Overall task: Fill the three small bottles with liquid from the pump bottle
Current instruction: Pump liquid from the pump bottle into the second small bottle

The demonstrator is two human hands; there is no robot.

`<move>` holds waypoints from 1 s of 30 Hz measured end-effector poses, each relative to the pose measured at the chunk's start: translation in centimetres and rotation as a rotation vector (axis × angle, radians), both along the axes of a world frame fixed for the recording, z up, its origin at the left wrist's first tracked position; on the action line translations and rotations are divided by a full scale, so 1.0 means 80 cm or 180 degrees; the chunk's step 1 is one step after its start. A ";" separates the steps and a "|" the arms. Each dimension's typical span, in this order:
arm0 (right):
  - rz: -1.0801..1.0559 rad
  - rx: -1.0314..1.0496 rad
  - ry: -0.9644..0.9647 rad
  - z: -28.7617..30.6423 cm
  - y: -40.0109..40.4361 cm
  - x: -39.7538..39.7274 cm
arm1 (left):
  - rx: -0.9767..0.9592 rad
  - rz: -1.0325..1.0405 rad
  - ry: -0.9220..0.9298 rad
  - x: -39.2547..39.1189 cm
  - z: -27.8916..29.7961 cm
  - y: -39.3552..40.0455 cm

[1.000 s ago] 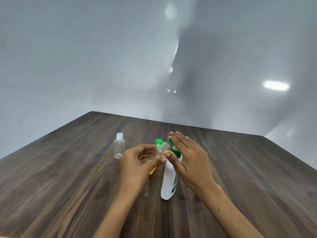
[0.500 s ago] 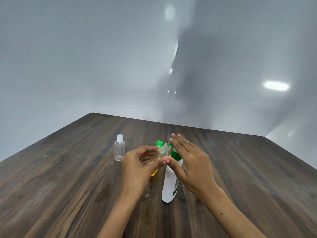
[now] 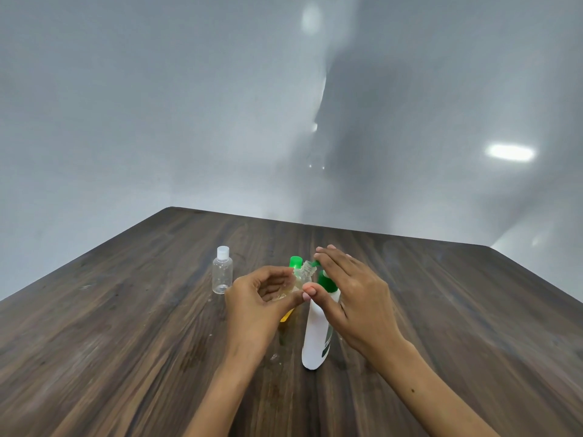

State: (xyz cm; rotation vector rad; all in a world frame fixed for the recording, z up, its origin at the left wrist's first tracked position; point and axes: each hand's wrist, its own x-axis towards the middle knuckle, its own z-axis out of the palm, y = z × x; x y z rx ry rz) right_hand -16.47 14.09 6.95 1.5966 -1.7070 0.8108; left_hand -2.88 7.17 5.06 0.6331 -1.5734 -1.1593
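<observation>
A white pump bottle (image 3: 315,335) with a green pump head stands upright on the table's middle. My right hand (image 3: 350,298) lies flat over the pump head, fingers straight, thumb against the bottle's neck. My left hand (image 3: 262,298) holds a small clear uncapped bottle (image 3: 304,272), tilted, its open mouth just under the green nozzle. Some yellowish liquid shows inside it. A second small bottle with a green cap (image 3: 295,263) and yellow contents stands behind my left hand, mostly hidden. A third small clear bottle (image 3: 222,274) with a white cap stands further left.
The dark wooden table (image 3: 126,342) runs back to a far edge against a pale grey wall. A few small droplets or specks lie on the wood near the pump bottle's base (image 3: 273,357).
Both hands and the pump bottle hold nearly the same place; my right hand has sunk slightly on the pump head. The small bottle stays at the nozzle.
</observation>
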 end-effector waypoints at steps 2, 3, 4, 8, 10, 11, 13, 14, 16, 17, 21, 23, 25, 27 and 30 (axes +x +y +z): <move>0.0038 0.0023 -0.0006 0.004 0.001 -0.001 | 0.0024 -0.0041 0.0015 0.001 0.000 0.002; 0.0045 0.0029 -0.0008 0.005 0.001 -0.002 | 0.0024 -0.0061 0.0025 0.001 0.000 0.003; 0.0040 0.0025 -0.0010 0.006 0.001 -0.002 | 0.0019 -0.0060 0.0024 0.002 -0.001 0.003; 0.0024 -0.0036 -0.0059 0.000 -0.001 0.001 | 0.0020 -0.0010 0.0012 0.002 -0.004 0.002; 0.0040 -0.0061 -0.0089 -0.006 -0.001 0.003 | 0.0035 0.0006 0.0014 0.002 -0.004 0.002; 0.0033 -0.0077 -0.0083 -0.007 0.000 0.003 | 0.0031 0.0006 0.0023 0.002 -0.004 0.001; 0.0061 -0.0064 -0.0098 -0.005 0.000 0.002 | 0.0035 -0.0020 0.0022 0.002 -0.003 0.002; 0.0089 -0.0037 -0.0112 -0.003 0.000 0.000 | 0.0042 -0.0047 0.0030 0.001 -0.003 0.002; 0.0120 0.0000 -0.0127 0.002 0.000 -0.002 | 0.0037 -0.0057 0.0050 0.001 -0.002 0.003; 0.0119 -0.0009 -0.0131 0.003 0.000 -0.002 | 0.0032 -0.0038 0.0052 0.001 -0.002 0.003; 0.0120 -0.0099 -0.0238 -0.004 -0.002 0.000 | 0.0039 -0.0036 0.0042 0.000 -0.003 0.001; 0.0123 -0.0119 -0.0267 -0.010 -0.003 0.001 | 0.0048 -0.0043 0.0045 0.001 -0.004 0.001; 0.0155 -0.0133 -0.0263 -0.010 -0.002 0.000 | 0.0056 -0.0043 0.0082 0.002 -0.004 0.002; 0.0195 -0.0130 -0.0237 -0.005 -0.001 -0.003 | 0.0063 -0.0045 0.0065 0.001 -0.004 0.001; 0.0182 -0.0150 -0.0160 0.001 -0.001 -0.005 | 0.0040 -0.0006 -0.0013 0.001 -0.007 -0.001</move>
